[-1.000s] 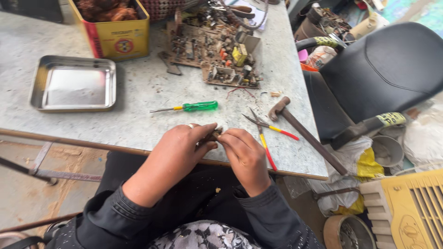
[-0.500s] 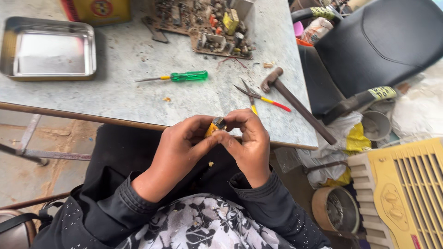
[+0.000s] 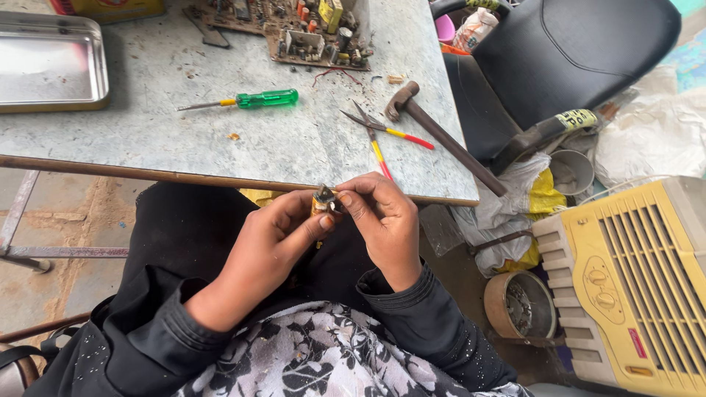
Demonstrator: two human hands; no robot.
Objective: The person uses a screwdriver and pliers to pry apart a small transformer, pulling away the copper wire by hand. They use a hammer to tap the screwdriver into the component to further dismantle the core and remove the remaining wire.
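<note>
Fingers (image 3: 318,220) of the left hand (image 3: 268,246) and the right hand (image 3: 382,220) pinch a small dark-and-yellow component (image 3: 322,198), perhaps a tiny coil, just below the grey marbled desk (image 3: 279,147) edge. Above lie yellow-and-red handled pliers (image 3: 382,136), a wooden-handled hammer (image 3: 441,136) and a green-handled screwdriver (image 3: 246,100).

I look down on a grey marbled table (image 3: 309,147) at twelve o'clock, daylight even across it; a black office chair (image 3: 566,59) sits at two o'clock; bare brown concrete floor (image 3: 66,213) shows at nine; a yellow air cooler (image 3: 632,279) stands at four.
</note>
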